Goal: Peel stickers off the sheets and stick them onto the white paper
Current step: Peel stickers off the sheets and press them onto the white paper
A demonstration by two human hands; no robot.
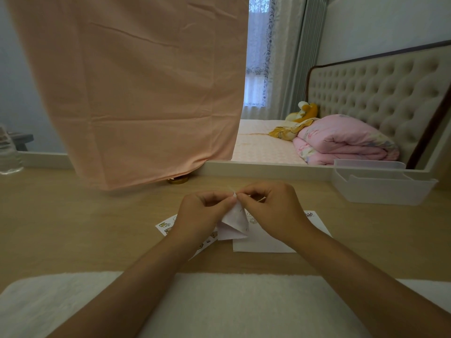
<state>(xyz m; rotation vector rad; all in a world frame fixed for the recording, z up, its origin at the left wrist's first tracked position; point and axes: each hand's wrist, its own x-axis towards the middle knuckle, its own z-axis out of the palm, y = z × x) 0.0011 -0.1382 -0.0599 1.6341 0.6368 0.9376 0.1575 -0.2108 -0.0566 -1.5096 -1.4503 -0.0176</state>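
A bent sticker sheet (233,223) hangs above the desk, its back toward me. My left hand (202,211) pinches its top corner, and my right hand (271,208) pinches at the same corner, fingertips almost touching. Under my right hand lies the white paper (263,240), with small cartoon stickers near its far edge (308,214). A second sticker sheet (166,226) with cartoon figures lies flat beneath my left wrist, partly hidden.
A pink cloth (136,93) hangs over a mirror behind the wooden desk (73,228). A clear plastic tray (383,184) stands at the back right, a gold lid (178,180) under the cloth, a clear container (8,154) far left. A white towel (231,306) covers the near edge.
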